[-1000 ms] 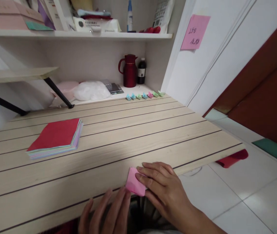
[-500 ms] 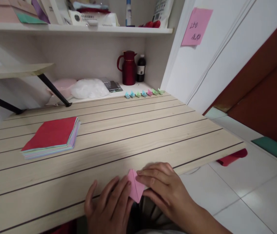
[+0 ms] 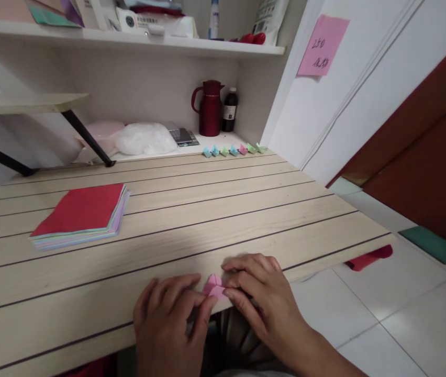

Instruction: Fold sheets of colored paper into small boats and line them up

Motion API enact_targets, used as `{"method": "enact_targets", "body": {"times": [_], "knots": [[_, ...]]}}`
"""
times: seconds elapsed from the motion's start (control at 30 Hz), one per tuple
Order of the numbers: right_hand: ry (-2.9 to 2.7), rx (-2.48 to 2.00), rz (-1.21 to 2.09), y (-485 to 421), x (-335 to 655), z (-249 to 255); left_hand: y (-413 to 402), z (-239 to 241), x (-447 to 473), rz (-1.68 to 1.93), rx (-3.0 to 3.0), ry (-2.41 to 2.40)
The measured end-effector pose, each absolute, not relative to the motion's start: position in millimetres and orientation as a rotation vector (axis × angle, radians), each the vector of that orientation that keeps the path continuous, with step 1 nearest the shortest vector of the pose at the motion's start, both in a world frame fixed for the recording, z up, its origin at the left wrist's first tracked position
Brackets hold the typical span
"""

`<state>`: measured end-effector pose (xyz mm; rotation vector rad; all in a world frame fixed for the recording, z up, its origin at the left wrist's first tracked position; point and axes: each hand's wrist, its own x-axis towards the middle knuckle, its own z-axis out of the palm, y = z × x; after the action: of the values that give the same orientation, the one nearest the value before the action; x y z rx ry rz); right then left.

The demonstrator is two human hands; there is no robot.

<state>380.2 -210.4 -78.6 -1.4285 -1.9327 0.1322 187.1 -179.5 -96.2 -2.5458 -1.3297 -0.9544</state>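
Observation:
A small piece of folded pink origami paper [image 3: 215, 288] lies at the front edge of the wooden table [image 3: 191, 209], between my two hands. My left hand [image 3: 171, 314] pinches its left side with thumb and forefinger. On the other side, the thumb and fingers of my right hand [image 3: 260, 293] close on its right edge. The lower part of the paper is folded up, so its upper tip shows behind the fold. My fingertips hide both side corners.
A stack of square coloured paper [image 3: 81, 209], red on top, lies at the left. Several small folded paper pieces [image 3: 234, 151] stand in a row at the back edge. Behind them are a dark red jug [image 3: 210, 110] and a dark bottle [image 3: 230, 110]. A raised shelf [image 3: 30, 103] stands at left.
The pink paper was a flat diamond with its lower point hanging towards me; now that part is folded upward. Both thumbs have come up to its near edge. The view has shifted slightly.

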Motion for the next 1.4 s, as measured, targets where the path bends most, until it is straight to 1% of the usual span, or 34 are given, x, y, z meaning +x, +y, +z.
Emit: {"method": "enact_targets", "body": {"times": [0.17, 0.33, 0.63, 0.9, 1.07, 1.13, 1.23, 1.33, 1.4], "knots": [[-1.932, -1.505, 0.038, -207, 374, -83, -176, -94, 191, -0.917, -2.507, -1.455], [-1.923, -1.558, 0.013, -205, 372, -86, -175, -93, 196, -0.907, -2.490, -1.535], [-1.898, -1.501, 0.074, -205, 377, -86, -177, -89, 204, -0.918, -2.478, -1.572], [-1.973, -1.407, 0.060, -206, 383, -85, -172, -91, 206, -0.816, -2.481, -1.537], [-2.035, -1.383, 0.035, -205, 383, -88, -165, -88, 192, -0.754, -2.368, -1.678], [-2.052, -1.376, 0.021, -205, 384, -89, -167, -90, 183, -0.884, -2.296, -1.624], [-2.057, -1.362, 0.006, -204, 384, -89, -176, -95, 175, -1.055, -2.259, -1.352], [-2.065, -1.367, -0.007, -204, 383, -89, -186, -100, 177, -0.967, -2.406, -1.022], [-2.063, -1.364, -0.029, -204, 383, -89, -187, -102, 181, -0.846, -2.526, -0.921]]}}
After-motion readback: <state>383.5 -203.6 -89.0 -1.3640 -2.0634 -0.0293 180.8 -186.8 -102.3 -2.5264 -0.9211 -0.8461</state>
